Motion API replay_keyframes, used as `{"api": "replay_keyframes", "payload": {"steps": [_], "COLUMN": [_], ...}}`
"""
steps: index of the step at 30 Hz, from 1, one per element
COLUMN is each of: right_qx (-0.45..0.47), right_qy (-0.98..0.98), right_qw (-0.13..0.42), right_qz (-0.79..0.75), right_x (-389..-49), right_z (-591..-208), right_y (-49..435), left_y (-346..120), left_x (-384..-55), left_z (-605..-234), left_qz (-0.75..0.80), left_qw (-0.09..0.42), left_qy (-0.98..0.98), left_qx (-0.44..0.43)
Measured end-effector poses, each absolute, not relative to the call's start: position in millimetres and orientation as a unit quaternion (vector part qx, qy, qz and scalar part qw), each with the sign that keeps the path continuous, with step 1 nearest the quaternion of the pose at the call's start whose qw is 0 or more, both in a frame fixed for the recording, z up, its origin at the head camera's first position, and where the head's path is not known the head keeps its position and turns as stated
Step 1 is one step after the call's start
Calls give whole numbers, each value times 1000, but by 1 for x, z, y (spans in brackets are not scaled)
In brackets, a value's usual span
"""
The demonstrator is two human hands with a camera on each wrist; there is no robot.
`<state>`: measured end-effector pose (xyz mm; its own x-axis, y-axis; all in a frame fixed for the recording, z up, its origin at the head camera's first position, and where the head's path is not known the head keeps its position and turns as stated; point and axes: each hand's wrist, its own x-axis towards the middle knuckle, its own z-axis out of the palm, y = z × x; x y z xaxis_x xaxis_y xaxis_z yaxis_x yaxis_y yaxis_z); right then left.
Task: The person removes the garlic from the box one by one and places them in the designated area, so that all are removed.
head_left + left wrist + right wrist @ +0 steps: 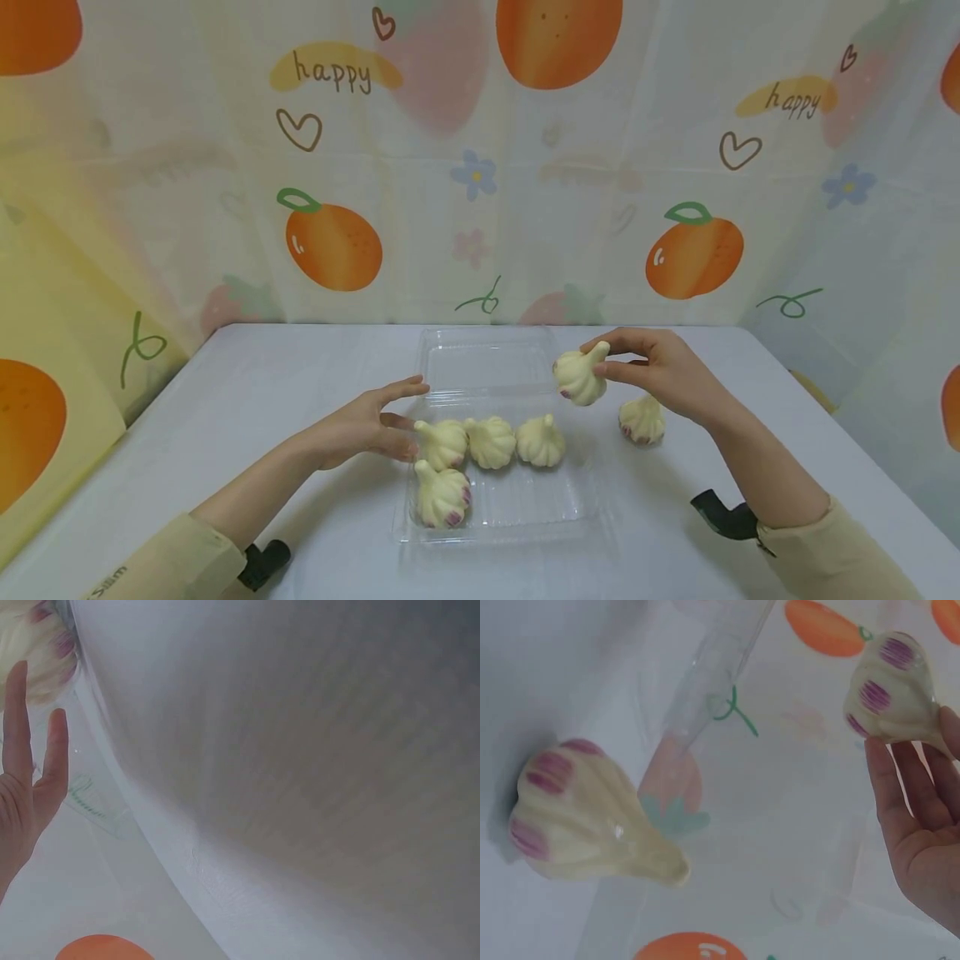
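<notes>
Above the counter (300, 358), by the clear container's (532, 504) right edge, a garlic bulb (577, 379) slants on its long axis, stem pointing up and right. A person's right hand (656, 367) reaches in from the counter's right side, grip clamped near the stem, bulb at the fingertips (602, 369). At the container's left edge, the left hand's (367, 427) fingers stand apart.

Held garlic (891, 690) — cream, purple-streaked; backdrop (517, 217) — fruit-printed.
</notes>
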<state>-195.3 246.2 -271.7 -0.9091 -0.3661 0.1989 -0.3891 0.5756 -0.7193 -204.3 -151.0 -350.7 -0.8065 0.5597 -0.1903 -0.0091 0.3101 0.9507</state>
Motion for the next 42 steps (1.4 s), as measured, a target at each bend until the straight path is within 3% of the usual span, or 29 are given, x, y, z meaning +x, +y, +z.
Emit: {"api": "replay_keyframes", "payload": {"steps": [31, 42], "right_qx": [130, 107], "right_qy": [-906, -908], "right_qw": [51, 32], "right_qz": [401, 405], "right_x": [-216, -219], "right_z": [-278, -285], "right_y": [329, 356], "left_y": [-150, -152], "left_x": [-205, -205], "left_z": [-349, -350], "left_qz": [559, 561], "left_qw": [257, 258], "left_qy": [768, 766], "left_qx": [177, 179]}}
